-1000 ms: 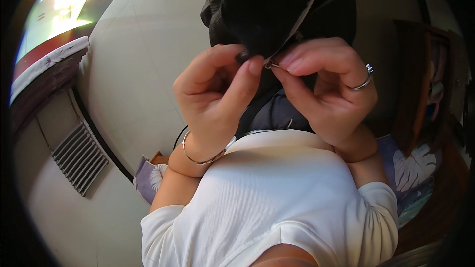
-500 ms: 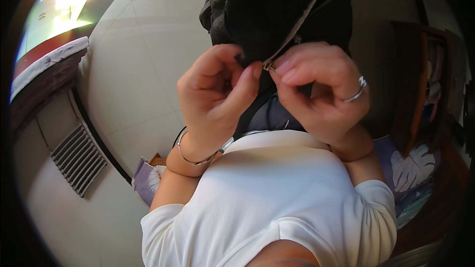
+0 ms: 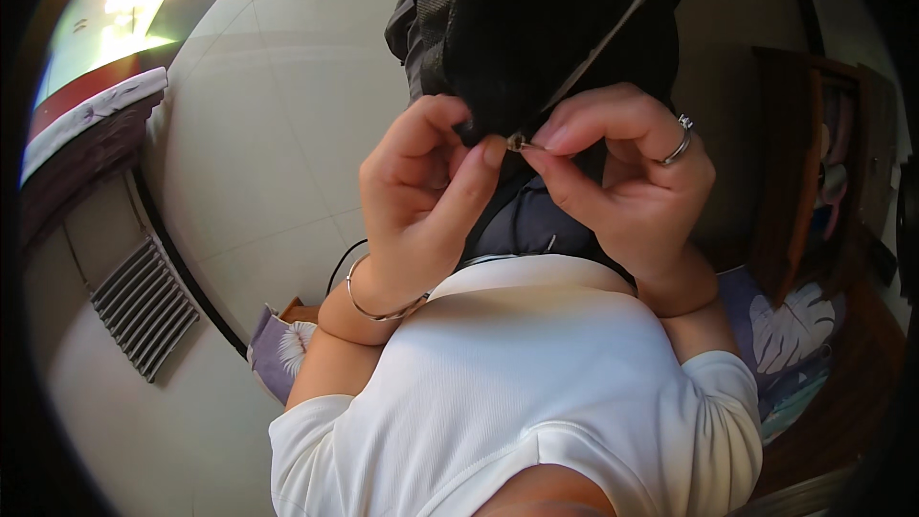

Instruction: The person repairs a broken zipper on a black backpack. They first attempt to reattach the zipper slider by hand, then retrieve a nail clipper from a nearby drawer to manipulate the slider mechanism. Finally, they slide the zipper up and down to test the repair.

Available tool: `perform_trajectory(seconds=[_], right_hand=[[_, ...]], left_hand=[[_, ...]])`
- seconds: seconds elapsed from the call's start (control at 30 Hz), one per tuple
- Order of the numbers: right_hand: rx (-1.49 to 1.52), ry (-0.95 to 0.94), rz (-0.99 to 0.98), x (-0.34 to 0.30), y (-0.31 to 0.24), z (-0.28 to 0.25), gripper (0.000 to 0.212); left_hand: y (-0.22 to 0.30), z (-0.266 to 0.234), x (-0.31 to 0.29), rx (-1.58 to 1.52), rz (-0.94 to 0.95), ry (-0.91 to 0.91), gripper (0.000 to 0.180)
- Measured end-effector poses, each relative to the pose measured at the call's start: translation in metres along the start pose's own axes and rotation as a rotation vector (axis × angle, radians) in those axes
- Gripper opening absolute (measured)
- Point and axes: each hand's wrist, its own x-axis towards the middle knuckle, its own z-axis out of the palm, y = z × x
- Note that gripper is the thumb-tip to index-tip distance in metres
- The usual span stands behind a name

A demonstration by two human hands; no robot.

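Note:
A large piece of black cloth (image 3: 517, 38), a garment or a bag, hangs in front of me over my lap. A pale zip edge (image 3: 613, 33) runs slantwise down it to a small metal zip slider (image 3: 517, 142) at the bottom corner. My left hand (image 3: 421, 187) pinches the cloth's corner between thumb and bent fingers, right beside the slider. From the other side, my right hand (image 3: 632, 172) has thumb and forefinger closed on the thin zip pull (image 3: 534, 146). The fingertips of both hands are only a little apart. Folds hide the cloth's far side.
Pale floor tiles (image 3: 278, 124) spread out at the left, with a ribbed grey radiator (image 3: 144, 311) beyond. An open wooden cabinet (image 3: 799, 172) stands at the right. Purple patterned fabric (image 3: 790, 325) lies beside me, and a dark cord (image 3: 340, 263) curves near my left wrist.
My left hand has moved slightly right and down. My right fingers have drawn into a narrower pinch, so the pull shows more plainly. The cloth's upper part has shifted and the zip edge slants more.

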Motion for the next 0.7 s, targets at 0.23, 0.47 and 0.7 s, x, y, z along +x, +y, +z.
perform_trajectory(seconds=[0.23, 0.47, 0.7], right_hand=[[0.005, 0.099, -0.058, 0.000, 0.004, 0.007, 0.019], [-0.078, 0.155, -0.126, -0.005, 0.009, 0.009, 0.023], [-0.169, 0.105, -0.210, 0.000, 0.007, 0.013, 0.026]], left_hand=[[0.007, -0.003, 0.000, -0.057, -0.097, -0.061, 0.013], [0.007, -0.005, -0.001, -0.139, -0.156, -0.118, 0.006], [0.009, -0.017, 0.017, 0.121, -0.041, -0.254, 0.010]])
